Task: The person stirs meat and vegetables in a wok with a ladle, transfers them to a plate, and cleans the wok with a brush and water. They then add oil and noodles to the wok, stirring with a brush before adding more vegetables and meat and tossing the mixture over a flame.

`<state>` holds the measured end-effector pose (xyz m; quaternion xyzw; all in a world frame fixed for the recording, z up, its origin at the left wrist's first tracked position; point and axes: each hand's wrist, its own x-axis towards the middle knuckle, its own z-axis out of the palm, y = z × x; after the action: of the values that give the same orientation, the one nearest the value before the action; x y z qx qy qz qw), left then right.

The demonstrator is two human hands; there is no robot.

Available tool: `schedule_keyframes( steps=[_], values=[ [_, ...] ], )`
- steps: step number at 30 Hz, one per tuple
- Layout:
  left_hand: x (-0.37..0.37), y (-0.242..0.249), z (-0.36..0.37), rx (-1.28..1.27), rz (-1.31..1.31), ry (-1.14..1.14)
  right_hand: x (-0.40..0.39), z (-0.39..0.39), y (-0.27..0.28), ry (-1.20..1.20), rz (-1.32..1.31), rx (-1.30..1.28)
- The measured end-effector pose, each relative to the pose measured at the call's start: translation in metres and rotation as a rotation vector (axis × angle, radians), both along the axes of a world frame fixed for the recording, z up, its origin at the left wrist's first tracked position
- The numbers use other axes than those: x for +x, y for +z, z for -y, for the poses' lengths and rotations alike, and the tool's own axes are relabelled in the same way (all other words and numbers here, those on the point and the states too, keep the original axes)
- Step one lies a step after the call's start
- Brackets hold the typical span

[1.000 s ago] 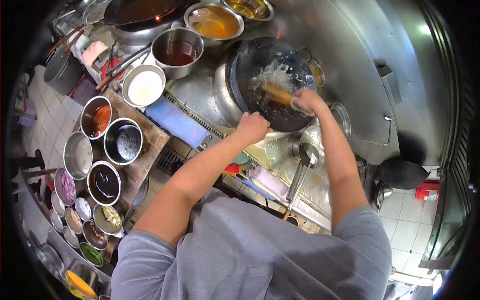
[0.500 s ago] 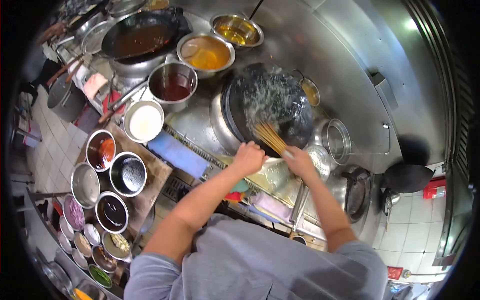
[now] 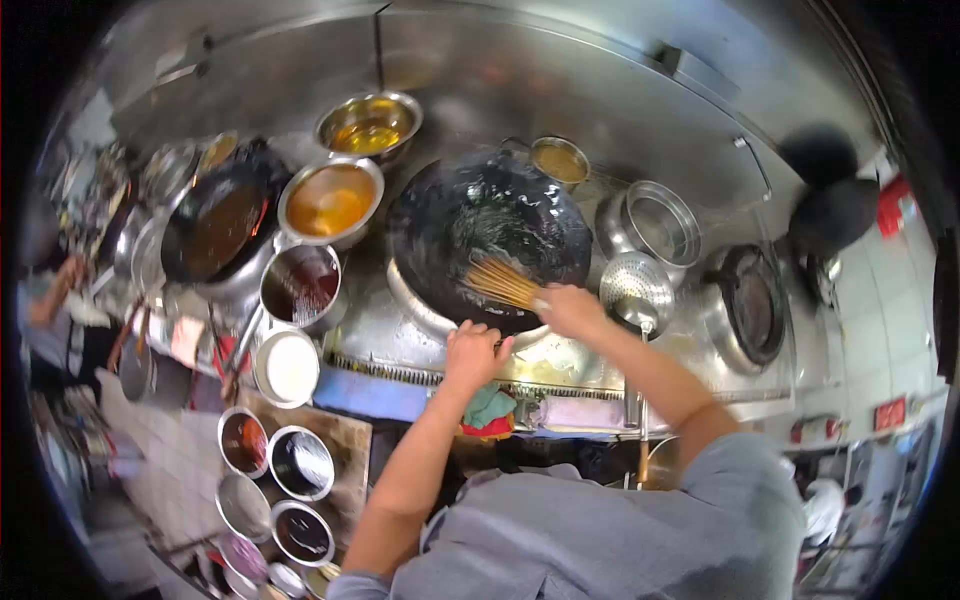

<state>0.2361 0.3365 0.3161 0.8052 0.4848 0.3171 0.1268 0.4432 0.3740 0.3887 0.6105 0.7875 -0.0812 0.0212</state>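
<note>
A black wok (image 3: pixel 430 225) with wet, shiny walls sits on a round steel burner ring, a little water and foam in its bowl. My left hand (image 3: pixel 477 355) is closed at its near rim; the exact part gripped is hidden under the fingers. My right hand (image 3: pixel 572 310) is wrapped around the bound end of a bamboo wok brush (image 3: pixel 503 283). The brush's splayed bristles point left and rest against the lower inside of the wok.
Steel bowls of yellow oil (image 3: pixel 368 125) and orange liquid (image 3: pixel 331 200) stand left of the wok, near a pot of dark red liquid (image 3: pixel 300 287). A perforated skimmer (image 3: pixel 637 285) lies right. Several sauce pots stand lower left. A person (image 3: pixel 60 310) is at far left.
The view has turned, so the stove appears more level. Water that was splashing high in the wok has settled. Both hands keep their grips, and the brush lies more sideways.
</note>
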Motion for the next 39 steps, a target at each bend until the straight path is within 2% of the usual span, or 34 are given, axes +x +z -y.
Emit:
schedule_keyframes(
  steps=[1,3,5,6,7,9,10,13,15,17,18,19,20,21,23,24,26,27,28,29,30,31,32,33,34,35,39],
  values=[
    [0.000,0.002,-0.003,0.017,-0.021,-0.035,0.034,-0.007,0.000,0.116,0.164,-0.021],
    [0.001,0.003,-0.003,0.007,0.043,-0.015,0.072,-0.046,0.009,-0.086,0.284,0.117],
    [-0.002,0.001,-0.001,0.009,0.052,-0.026,0.046,-0.101,0.017,-0.179,0.169,0.155],
    [-0.004,0.002,-0.003,0.003,0.035,-0.043,0.032,-0.134,-0.022,-0.256,0.079,0.205],
    [-0.003,0.003,-0.007,0.001,0.024,-0.059,-0.004,-0.133,-0.023,-0.409,-0.201,0.232],
    [-0.003,-0.003,-0.010,0.048,-0.038,-0.072,-0.051,-0.108,-0.052,-0.463,-0.586,0.291],
    [-0.003,-0.004,-0.010,0.036,-0.063,-0.076,-0.063,-0.102,-0.081,-0.377,-0.647,0.342],
    [-0.002,0.006,-0.006,0.010,-0.138,-0.061,-0.077,-0.032,-0.030,-0.343,-0.541,0.025],
    [0.005,0.017,0.003,-0.002,-0.187,-0.024,-0.050,0.003,-0.009,-0.240,-0.289,-0.125],
    [0.009,0.026,0.005,0.103,-0.243,0.025,0.014,0.023,-0.006,0.000,-0.069,-0.083],
    [0.010,0.030,0.003,0.174,-0.282,-0.047,0.053,0.027,0.009,-0.096,-0.228,-0.046],
    [0.013,0.027,-0.002,0.249,-0.285,-0.087,0.090,0.012,0.025,-0.059,-0.167,-0.048],
    [0.013,0.016,-0.010,0.199,-0.316,-0.120,0.110,0.001,0.043,-0.291,-0.016,0.048],
    [0.012,0.009,-0.015,0.152,-0.346,-0.154,0.132,-0.015,0.054,-0.379,0.085,0.146],
    [0.013,0.014,-0.010,0.116,-0.410,-0.183,0.159,-0.046,0.047,-0.521,0.106,0.313],
    [0.011,0.019,-0.010,0.084,-0.471,-0.193,0.166,-0.043,0.038,-0.515,0.103,0.322],
    [0.009,0.014,-0.006,0.109,-0.461,-0.156,0.181,-0.030,0.023,-0.659,-0.458,0.580],
    [0.008,0.013,-0.004,0.133,-0.447,-0.133,0.172,-0.007,0.030,-0.897,-0.907,0.352],
    [0.006,0.015,0.003,0.176,-0.436,-0.115,0.189,-0.001,0.000,-0.898,-1.079,0.319],
    [0.003,0.014,0.008,0.168,-0.383,-0.135,0.189,0.024,-0.005,-0.958,-1.325,0.273],
    [-0.001,0.013,0.013,0.165,-0.326,-0.148,0.215,0.030,-0.043,-0.764,-1.506,0.344],
    [-0.005,0.016,0.023,0.168,-0.334,-0.148,0.218,0.055,-0.047,-0.844,-1.593,0.328],
    [-0.010,0.016,0.032,0.164,-0.326,-0.150,0.221,0.081,-0.039,-0.828,-1.531,0.275],
    [-0.016,0.017,0.044,0.155,-0.324,-0.085,0.210,0.110,-0.018,-0.924,-1.572,0.234],
    [-0.019,0.019,0.055,0.160,-0.314,-0.113,0.207,0.130,-0.011,-0.979,-1.600,0.273],
    [-0.024,0.021,0.065,0.167,-0.304,-0.148,0.212,0.151,-0.007,-0.901,-1.563,0.250],
    [-0.041,0.028,0.103,0.153,-0.240,-0.135,0.212,0.207,0.008,-1.015,-1.481,0.377]
  ],
)
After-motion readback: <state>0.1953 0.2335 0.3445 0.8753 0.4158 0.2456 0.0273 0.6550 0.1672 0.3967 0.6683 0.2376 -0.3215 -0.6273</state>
